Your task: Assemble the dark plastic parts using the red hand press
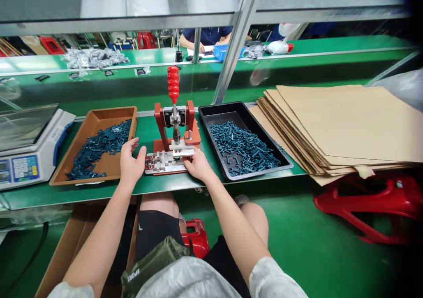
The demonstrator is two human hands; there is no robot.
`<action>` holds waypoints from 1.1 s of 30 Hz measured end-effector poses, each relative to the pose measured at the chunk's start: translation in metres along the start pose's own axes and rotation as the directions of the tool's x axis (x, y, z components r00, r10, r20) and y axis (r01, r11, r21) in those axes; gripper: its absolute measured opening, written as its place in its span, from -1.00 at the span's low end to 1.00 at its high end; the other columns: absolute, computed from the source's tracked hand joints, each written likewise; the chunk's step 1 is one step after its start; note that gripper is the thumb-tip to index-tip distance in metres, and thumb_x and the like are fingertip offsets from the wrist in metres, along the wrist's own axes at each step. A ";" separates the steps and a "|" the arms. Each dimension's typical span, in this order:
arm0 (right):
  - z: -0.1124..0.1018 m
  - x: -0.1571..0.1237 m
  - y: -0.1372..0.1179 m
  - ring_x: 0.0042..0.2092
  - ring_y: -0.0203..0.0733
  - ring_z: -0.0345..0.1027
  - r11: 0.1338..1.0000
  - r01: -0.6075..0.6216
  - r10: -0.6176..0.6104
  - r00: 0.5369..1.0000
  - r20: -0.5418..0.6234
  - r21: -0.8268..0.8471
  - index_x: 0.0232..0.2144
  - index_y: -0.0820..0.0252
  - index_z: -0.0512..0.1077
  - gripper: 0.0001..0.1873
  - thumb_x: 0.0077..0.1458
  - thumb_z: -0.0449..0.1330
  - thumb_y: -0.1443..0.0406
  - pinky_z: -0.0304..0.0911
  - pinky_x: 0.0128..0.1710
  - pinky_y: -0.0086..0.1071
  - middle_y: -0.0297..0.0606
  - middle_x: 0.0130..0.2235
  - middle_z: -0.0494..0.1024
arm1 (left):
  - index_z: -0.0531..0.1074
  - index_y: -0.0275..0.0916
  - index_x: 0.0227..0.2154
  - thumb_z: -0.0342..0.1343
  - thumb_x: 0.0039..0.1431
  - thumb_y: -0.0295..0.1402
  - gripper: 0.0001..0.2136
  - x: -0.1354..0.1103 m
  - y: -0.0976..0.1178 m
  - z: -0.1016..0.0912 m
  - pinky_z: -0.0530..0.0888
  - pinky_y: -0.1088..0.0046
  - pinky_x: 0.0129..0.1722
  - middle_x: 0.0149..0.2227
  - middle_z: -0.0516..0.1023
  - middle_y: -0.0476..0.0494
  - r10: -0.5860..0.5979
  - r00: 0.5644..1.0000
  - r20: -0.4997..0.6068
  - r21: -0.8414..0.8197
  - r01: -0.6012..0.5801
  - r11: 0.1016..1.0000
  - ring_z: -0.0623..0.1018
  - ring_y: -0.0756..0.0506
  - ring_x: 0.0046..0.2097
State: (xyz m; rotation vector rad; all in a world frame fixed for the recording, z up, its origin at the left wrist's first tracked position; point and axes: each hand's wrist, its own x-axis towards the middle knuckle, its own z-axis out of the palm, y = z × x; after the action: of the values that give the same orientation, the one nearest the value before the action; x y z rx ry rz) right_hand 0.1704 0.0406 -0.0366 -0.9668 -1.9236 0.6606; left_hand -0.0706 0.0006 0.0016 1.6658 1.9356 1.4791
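In the head view a toggle press (pixel 161 126) with a red ribbed handle (pixel 173 84) stands upright on the bench before me. A metal fixture (pixel 161 162) lies at its foot, under the plunger. My right hand (pixel 199 165) has its thumb and fingers closed on the right end of this fixture; any small part there is hidden. My left hand (pixel 131 162) is open, thumb and fingers apart, just left of the fixture and beside a brown tray (pixel 110 170) of dark blue plastic parts (pixel 99 146). Nothing shows in it.
Right of the press is a black tray (pixel 231 108) of small blue parts (pixel 244 150), then stacked cardboard sheets (pixel 343 126). A weighing scale (pixel 29 146) stands at far left. Behind a metal frame post (pixel 236 42), a person (pixel 206 36) sits at another bench. Red stools (pixel 370 205) are below.
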 end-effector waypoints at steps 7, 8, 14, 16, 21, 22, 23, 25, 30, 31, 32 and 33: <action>-0.001 0.000 0.004 -0.03 -0.07 0.48 0.995 -0.049 0.048 0.999 0.006 0.082 -0.17 0.12 0.59 -0.74 0.10 0.18 0.39 0.35 0.06 -0.22 -0.21 -0.08 0.59 | 0.20 -0.27 0.27 -0.20 0.36 0.00 -0.42 -0.008 0.012 0.037 0.29 0.08 0.30 0.29 0.33 -0.37 0.070 0.959 0.274 0.116 -0.105 0.988 0.35 -0.27 0.31; -0.001 0.000 0.007 -0.07 -0.08 0.49 0.991 -0.088 0.088 0.996 0.004 0.099 -0.18 0.15 0.58 -0.75 0.09 0.18 0.38 0.37 0.02 -0.24 -0.22 -0.12 0.60 | 0.17 -0.28 0.29 -0.21 0.36 0.00 -0.41 -0.010 0.016 0.038 0.28 0.07 0.30 0.31 0.31 -0.37 0.103 0.949 0.299 0.177 -0.161 0.971 0.32 -0.29 0.32; -0.002 0.008 0.012 -0.15 -0.06 0.54 0.949 -0.292 0.280 0.954 0.110 0.116 -0.21 0.21 0.56 -0.77 0.08 0.17 0.40 0.40 -0.10 -0.28 -0.20 -0.20 0.67 | 0.13 -0.28 0.33 -0.26 0.39 -0.06 -0.43 -0.011 0.025 0.038 0.34 0.07 0.24 0.30 0.32 -0.35 0.151 0.900 0.409 0.270 -0.277 0.922 0.35 -0.31 0.30; -0.002 0.010 0.009 -0.13 -0.04 0.54 0.946 -0.304 0.291 0.949 0.119 0.111 -0.23 0.21 0.57 -0.77 0.06 0.16 0.42 0.40 -0.10 -0.26 -0.19 -0.20 0.67 | 0.13 -0.25 0.33 -0.26 0.39 -0.06 -0.43 -0.010 0.022 0.035 0.33 0.05 0.26 0.30 0.33 -0.33 0.122 0.903 0.412 0.231 -0.233 0.945 0.36 -0.29 0.30; -0.003 0.013 0.003 -0.14 -0.05 0.56 0.950 -0.275 0.262 0.959 0.104 0.147 -0.28 0.20 0.59 -0.76 0.02 0.16 0.44 0.42 -0.07 -0.25 -0.22 -0.24 0.68 | 0.25 -0.17 0.25 -0.19 0.38 -0.04 -0.49 0.009 0.033 0.029 0.26 0.10 0.32 0.27 0.36 -0.29 0.075 0.989 0.131 -0.039 -0.071 0.997 0.35 -0.22 0.30; -0.004 0.014 0.002 -0.12 -0.05 0.55 0.954 -0.252 0.238 0.966 0.102 0.160 -0.27 0.19 0.59 -0.75 0.02 0.16 0.45 0.42 -0.06 -0.25 -0.23 -0.23 0.68 | 0.24 -0.15 0.25 -0.16 0.37 -0.05 -0.50 0.018 0.044 0.028 0.22 0.10 0.34 0.28 0.33 -0.29 0.112 0.993 0.047 -0.115 -0.106 0.988 0.33 -0.21 0.32; -0.004 0.015 0.000 -0.10 -0.05 0.55 0.959 -0.227 0.213 0.972 0.101 0.170 -0.26 0.18 0.59 -0.72 0.01 0.15 0.46 0.42 -0.04 -0.25 -0.24 -0.21 0.68 | 0.23 -0.14 0.26 -0.12 0.37 -0.06 -0.51 0.029 0.057 0.028 0.19 0.10 0.36 0.30 0.30 -0.28 0.158 0.987 -0.017 -0.186 -0.158 0.970 0.30 -0.21 0.34; -0.005 0.016 -0.002 -0.08 -0.05 0.54 0.964 -0.200 0.183 0.977 0.106 0.178 -0.23 0.16 0.59 -0.68 0.00 0.14 0.47 0.41 -0.02 -0.26 -0.27 -0.19 0.68 | 0.17 -0.11 0.29 -0.03 0.34 -0.11 -0.50 0.051 0.094 0.027 0.17 0.10 0.37 0.34 0.25 -0.27 0.242 0.967 -0.079 -0.324 -0.255 0.911 0.26 -0.21 0.36; -0.005 0.014 -0.001 -0.11 -0.04 0.54 0.960 -0.243 0.227 0.966 0.125 0.136 -0.24 0.11 0.60 -0.66 -0.05 0.14 0.46 0.40 -0.09 -0.30 -0.35 -0.21 0.67 | 0.16 -0.09 0.28 0.06 0.28 -0.19 -0.47 0.066 0.179 0.022 0.42 0.10 0.19 0.26 0.33 -0.29 0.350 0.933 -0.090 -0.524 -0.343 0.780 0.47 -0.22 0.17; -0.005 0.013 0.001 -0.11 -0.05 0.54 0.962 -0.241 0.225 0.966 0.127 0.129 -0.25 0.08 0.59 -0.65 -0.06 0.14 0.45 0.40 -0.10 -0.32 -0.38 -0.22 0.67 | 0.25 -0.07 0.21 0.05 0.27 -0.20 -0.54 0.058 0.187 0.022 0.45 0.10 0.14 0.18 0.41 -0.25 0.372 0.923 -0.100 -0.484 -0.372 0.792 0.51 -0.21 0.09; -0.005 0.012 0.002 -0.11 -0.05 0.54 0.964 -0.235 0.219 0.967 0.131 0.123 -0.25 0.05 0.59 -0.64 -0.07 0.14 0.45 0.39 -0.11 -0.33 -0.41 -0.22 0.66 | 0.35 -0.06 0.12 0.06 0.26 -0.22 -0.63 0.046 0.190 0.022 0.47 0.09 0.11 0.08 0.46 -0.21 0.402 0.908 -0.119 -0.422 -0.412 0.808 0.53 -0.21 0.03; -0.005 0.012 0.003 -0.11 -0.06 0.54 0.966 -0.229 0.213 0.968 0.136 0.116 -0.26 0.03 0.58 -0.64 -0.09 0.14 0.45 0.39 -0.13 -0.34 -0.44 -0.22 0.66 | 0.42 -0.04 0.02 0.07 0.24 -0.24 -0.71 0.034 0.189 0.023 0.47 0.07 0.09 -0.01 0.48 -0.19 0.438 0.887 -0.146 -0.348 -0.461 0.816 0.53 -0.22 -0.01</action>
State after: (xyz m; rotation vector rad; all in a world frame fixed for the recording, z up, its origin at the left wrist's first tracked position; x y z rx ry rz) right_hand 0.1720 0.0527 -0.0309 -1.0883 -1.8658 0.9842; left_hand 0.0540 0.0168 0.1482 1.9871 1.2027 1.9322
